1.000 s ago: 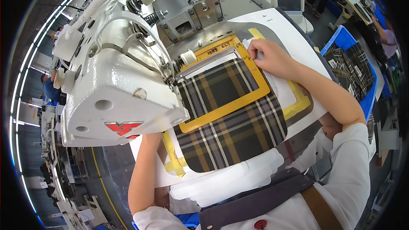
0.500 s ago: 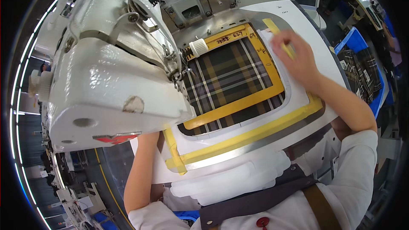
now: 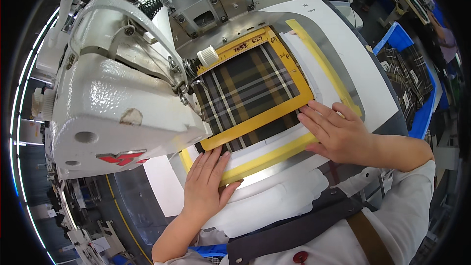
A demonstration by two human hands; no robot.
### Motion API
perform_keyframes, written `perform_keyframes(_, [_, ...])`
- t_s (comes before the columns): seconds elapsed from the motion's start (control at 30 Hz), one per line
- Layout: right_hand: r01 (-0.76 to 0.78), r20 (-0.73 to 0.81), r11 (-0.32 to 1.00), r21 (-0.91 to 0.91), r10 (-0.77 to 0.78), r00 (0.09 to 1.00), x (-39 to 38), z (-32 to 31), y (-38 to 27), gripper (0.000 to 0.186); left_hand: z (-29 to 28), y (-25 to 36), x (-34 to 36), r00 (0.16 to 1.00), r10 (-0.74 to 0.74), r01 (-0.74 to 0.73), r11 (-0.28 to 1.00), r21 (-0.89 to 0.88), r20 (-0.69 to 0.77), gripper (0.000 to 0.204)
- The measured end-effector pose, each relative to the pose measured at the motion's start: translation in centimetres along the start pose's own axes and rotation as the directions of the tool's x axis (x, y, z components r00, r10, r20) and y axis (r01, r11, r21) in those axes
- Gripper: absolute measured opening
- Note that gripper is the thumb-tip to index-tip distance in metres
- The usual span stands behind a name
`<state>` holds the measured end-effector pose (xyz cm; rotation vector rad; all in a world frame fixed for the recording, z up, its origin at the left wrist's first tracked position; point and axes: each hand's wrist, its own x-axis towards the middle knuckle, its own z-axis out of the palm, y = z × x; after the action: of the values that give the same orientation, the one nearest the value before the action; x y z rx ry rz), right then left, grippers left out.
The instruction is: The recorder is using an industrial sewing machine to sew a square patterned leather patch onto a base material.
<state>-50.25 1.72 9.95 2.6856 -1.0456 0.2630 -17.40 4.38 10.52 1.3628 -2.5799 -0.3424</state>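
Dark plaid fabric (image 3: pixel 245 86) lies under a yellow clamp frame (image 3: pixel 260 119) on the sewing machine's bed. Its edge shows past the frame's near side. My left hand (image 3: pixel 206 181) lies flat at the frame's near left corner, fingertips on the fabric edge and thumb out over the yellow tape (image 3: pixel 267 157). At the near right corner rests my right hand (image 3: pixel 338 132), fingers spread, fingertips touching the fabric edge beside the frame. Neither hand grips anything. A white template sheet (image 3: pixel 306 61) with taped borders surrounds the fabric.
The white sewing machine head (image 3: pixel 127 103) overhangs the frame's left side. A white knob (image 3: pixel 207 55) sits close above the far left corner. To the right, a blue bin (image 3: pixel 419 122) holds more plaid pieces (image 3: pixel 400 76). Rolled white material (image 3: pixel 274 203) lies at the near edge.
My right hand has come down from the template's far right side to the near right corner. My left hand has emerged from behind the machine head. The whole view has shifted slightly.
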Motion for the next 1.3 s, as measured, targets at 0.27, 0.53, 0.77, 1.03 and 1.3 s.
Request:
perform_keyframes(0.27, [-0.035,0.093,0.965,0.258,0.012,0.996,-0.2,1.0,0.0,0.061,0.4,-0.3,-0.3,0.999,0.044,-0.043,0.999,0.029,-0.031,0.062])
perform_keyframes(0.53, [-0.02,0.055,0.961,0.275,0.005,0.998,-0.6,1.2,0.1,0.064,0.2,0.1,0.0,0.997,0.033,-0.032,0.999,0.017,-0.062,0.054])
perform_keyframes(0.77, [0.029,0.043,0.979,0.203,-0.039,0.998,-0.7,1.0,0.3,0.06,0.6,-0.4,-0.6,0.994,0.057,-0.05,0.996,0.077,-0.096,0.045])
perform_keyframes(1.03, [-0.051,-0.045,0.945,0.324,0.069,0.997,-2.8,-1.7,0.5,0.05,0.8,0.0,-0.7,0.975,0.13,-0.11,0.987,0.122,-0.18,0.029])
perform_keyframes(1.3, [-0.959,0.192,0.272,0.072,0.94,0.281,-21.1,2.9,17.6,0.033,1.4,0.6,-0.5,0.975,0.063,-0.037,0.992,0.123,-0.213,0.026])
